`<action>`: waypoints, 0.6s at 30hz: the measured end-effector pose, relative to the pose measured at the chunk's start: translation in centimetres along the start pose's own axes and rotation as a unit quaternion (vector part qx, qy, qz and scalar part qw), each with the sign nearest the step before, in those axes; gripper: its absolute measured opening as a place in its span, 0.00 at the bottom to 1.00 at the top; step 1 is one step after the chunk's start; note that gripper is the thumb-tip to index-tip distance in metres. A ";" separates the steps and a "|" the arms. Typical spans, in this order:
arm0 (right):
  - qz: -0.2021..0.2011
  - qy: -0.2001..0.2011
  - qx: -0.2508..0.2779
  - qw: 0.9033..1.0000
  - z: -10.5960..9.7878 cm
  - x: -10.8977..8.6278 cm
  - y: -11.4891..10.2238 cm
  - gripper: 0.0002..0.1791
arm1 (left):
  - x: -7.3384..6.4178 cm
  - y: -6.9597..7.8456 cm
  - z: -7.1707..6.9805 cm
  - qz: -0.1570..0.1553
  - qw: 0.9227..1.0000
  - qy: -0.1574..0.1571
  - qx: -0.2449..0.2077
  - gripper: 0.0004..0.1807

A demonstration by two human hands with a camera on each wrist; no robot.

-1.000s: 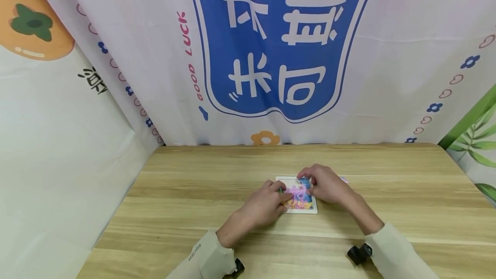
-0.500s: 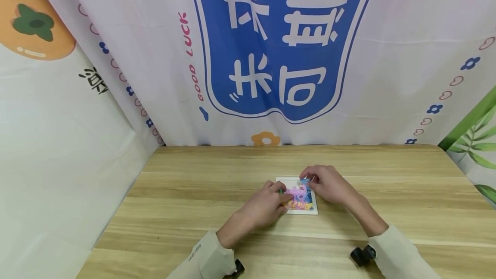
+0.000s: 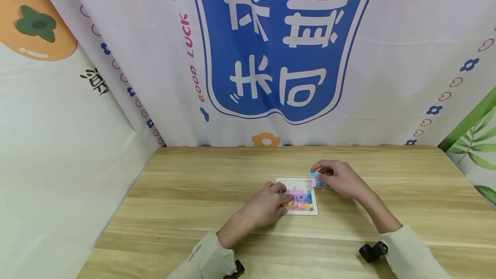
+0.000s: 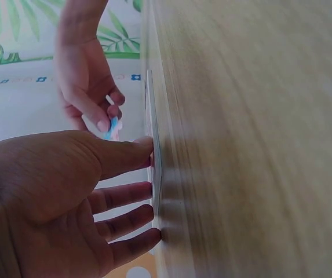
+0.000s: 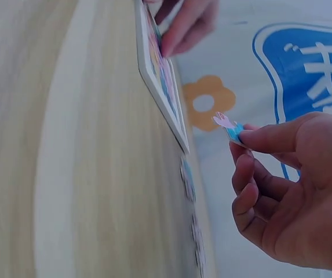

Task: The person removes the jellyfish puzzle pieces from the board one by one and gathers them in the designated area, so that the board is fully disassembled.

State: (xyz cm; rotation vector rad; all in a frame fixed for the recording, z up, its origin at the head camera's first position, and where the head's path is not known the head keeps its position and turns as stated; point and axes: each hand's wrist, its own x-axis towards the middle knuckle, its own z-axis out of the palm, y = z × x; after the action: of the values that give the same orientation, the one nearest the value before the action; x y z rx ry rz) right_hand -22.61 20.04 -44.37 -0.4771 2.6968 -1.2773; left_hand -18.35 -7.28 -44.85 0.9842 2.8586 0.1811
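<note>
A white-framed jigsaw puzzle board (image 3: 298, 212) lies flat on the table. Pink, blue and yellow pieces (image 3: 304, 201) fill its lower part, while bare white backing shows along the top. My left hand (image 3: 263, 205) rests at the board's left side, its thumb and fairly straight fingers touching the board in the left wrist view. Thumb and forefinger of my right hand (image 5: 293, 191) pinch a small blue-and-pink puzzle piece (image 5: 230, 128), raised above the table. In the head view that piece overlaps the board's upper right corner.
Loose puzzle pieces (image 5: 188, 179) lie on the table beside the board's end in the right wrist view, partly behind my right hand in the head view. A printed cloth (image 3: 232, 128) hangs along the far edge of the wooden table (image 3: 186, 193).
My right hand has moved from the board's top right part outward to the right, lifting the blue-and-pink puzzle piece off the board. The left hand has stayed in place.
</note>
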 end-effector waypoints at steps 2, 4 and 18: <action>-0.001 0.001 -0.008 1.000 -0.4 -0.2 0.5 0.11 | 0.0 0.1 0.0 -0.001 1.000 0.001 -0.001 0.22; 0.004 0.005 -0.017 1.000 -0.8 -0.4 1.0 0.11 | -0.1 0.1 -0.1 -0.003 1.000 0.001 -0.002 0.22; 0.012 -0.011 0.012 1.000 -2.0 -1.1 2.2 0.12 | -0.1 0.1 0.0 -0.003 1.000 0.002 -0.001 0.22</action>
State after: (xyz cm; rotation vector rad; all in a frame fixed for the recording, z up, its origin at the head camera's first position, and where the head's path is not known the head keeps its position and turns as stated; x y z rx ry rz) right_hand -22.54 23.17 -44.81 -0.4515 2.6570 -1.2897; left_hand -18.15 -7.27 -44.81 0.9746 2.8651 0.1861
